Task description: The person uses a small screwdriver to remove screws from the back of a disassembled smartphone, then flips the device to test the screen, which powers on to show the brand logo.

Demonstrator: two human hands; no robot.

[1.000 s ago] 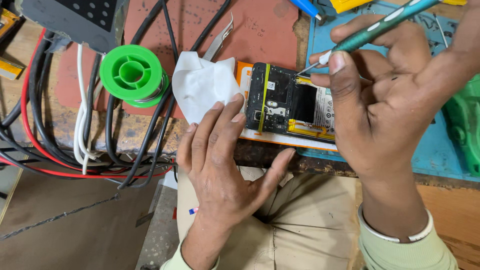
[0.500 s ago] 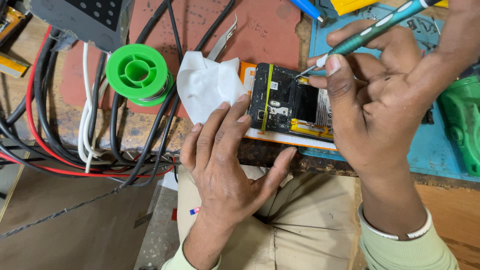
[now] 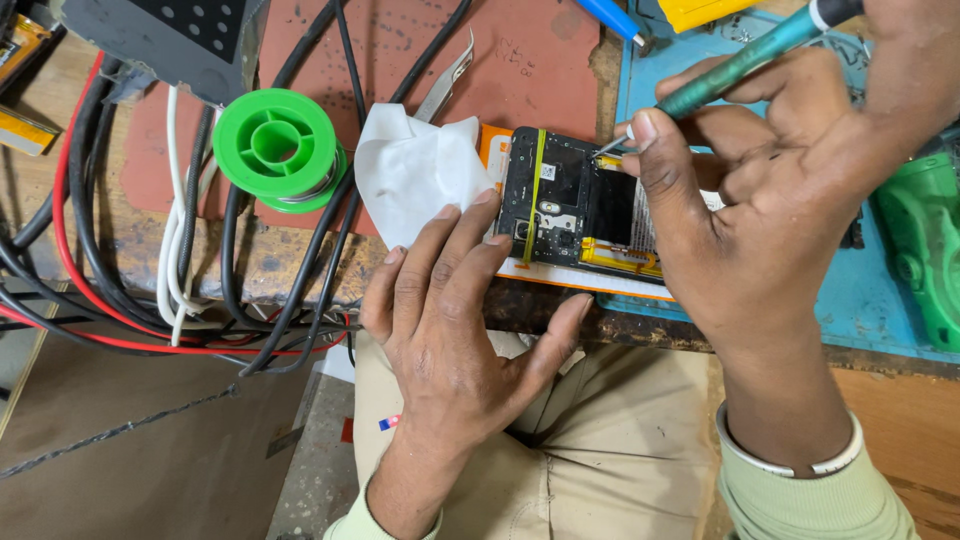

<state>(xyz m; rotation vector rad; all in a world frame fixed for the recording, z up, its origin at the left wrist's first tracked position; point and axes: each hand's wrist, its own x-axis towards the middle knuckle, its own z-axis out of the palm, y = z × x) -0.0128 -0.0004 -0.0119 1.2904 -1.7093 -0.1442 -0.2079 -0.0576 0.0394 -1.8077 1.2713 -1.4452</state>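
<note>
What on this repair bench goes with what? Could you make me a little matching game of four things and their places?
Things:
1. solder spool
2. white tissue
3. opened phone
4. screwdriver

Places:
A. in the right hand
B. among the cables
C. under the left hand fingertips
D. between tissue and right hand

Pairs: 1-B, 2-C, 3-D, 4-A

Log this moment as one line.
left hand: steadies opened black phone | right hand: teal-handled screwdriver, tip on phone | nearby: white tissue, green spool
</note>
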